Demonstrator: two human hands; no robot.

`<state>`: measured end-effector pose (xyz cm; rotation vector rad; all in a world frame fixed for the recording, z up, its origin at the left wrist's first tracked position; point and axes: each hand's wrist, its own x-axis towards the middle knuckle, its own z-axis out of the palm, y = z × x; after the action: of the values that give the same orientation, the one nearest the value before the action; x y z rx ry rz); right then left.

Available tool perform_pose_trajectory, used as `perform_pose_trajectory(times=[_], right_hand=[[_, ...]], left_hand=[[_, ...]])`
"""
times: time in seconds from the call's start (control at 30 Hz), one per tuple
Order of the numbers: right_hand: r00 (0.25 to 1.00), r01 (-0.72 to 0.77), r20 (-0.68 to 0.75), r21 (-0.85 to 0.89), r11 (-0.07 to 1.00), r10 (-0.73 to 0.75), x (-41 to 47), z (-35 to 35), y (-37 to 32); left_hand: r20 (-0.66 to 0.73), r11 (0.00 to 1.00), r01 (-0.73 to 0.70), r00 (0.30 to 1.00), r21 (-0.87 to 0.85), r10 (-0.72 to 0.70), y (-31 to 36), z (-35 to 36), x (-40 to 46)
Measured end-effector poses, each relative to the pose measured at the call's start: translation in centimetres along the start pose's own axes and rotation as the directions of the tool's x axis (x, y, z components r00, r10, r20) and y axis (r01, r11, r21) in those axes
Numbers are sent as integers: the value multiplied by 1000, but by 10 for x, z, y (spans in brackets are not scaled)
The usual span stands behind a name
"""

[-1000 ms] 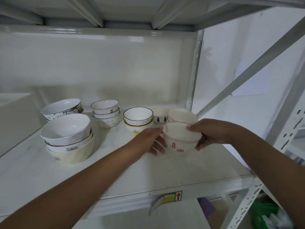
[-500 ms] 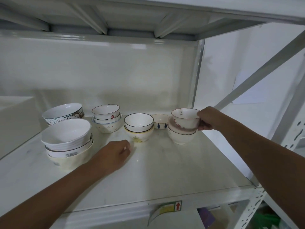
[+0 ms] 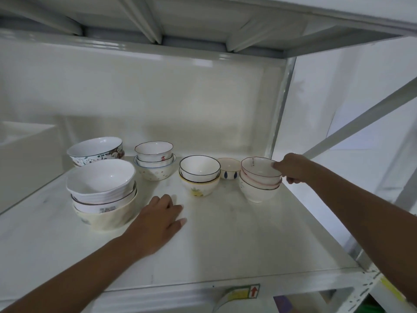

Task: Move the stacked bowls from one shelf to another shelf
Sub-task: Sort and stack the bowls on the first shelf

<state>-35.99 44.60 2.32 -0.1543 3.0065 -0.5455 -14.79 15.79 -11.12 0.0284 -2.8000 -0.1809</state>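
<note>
A stack of 3 small white ceramic bowls (image 3: 259, 181) stands at the right end of the white metal shelf (image 3: 225, 240). The right hand (image 3: 293, 168) pinches the red-rimmed top bowl (image 3: 259, 169) at its right rim. The left hand (image 3: 158, 220) rests flat on the shelf, fingers relaxed, well apart from that stack, just beside a stack of large white bowls (image 3: 101, 193).

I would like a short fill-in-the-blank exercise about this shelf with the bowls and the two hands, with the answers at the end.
1. The right hand pinches the rim of the top bowl of the ____most stack.
2. The left hand rests on the ____ and holds nothing.
3. The small bowl with blue marks stands ____, not in a stack.
4. The front-left stack holds ____ bowls.

Answers: right; shelf; alone; three
</note>
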Motion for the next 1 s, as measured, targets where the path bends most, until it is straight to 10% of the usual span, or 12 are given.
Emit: perform_pose_trajectory(times=[0.13,0.43,0.73,1.0], right_hand=[[955,132,-233,-212,968,-181,33,-14,-35],[946,262,284,-381,887,-157,94,24,-128],[938,339,311,-721,605,-156,104,47,-124],[950,242,286,-425,872,-124,103,35,-125]], left_hand=[[-6,993,34,999,-117,-35,-1,-1,1],[-78,961,7,996,-276,-30,-9,-4,-4],[-114,974,-26,993,-226,0,-10,-1,-8],[-61,968,24,997,-248,-40,-6,-10,-2]])
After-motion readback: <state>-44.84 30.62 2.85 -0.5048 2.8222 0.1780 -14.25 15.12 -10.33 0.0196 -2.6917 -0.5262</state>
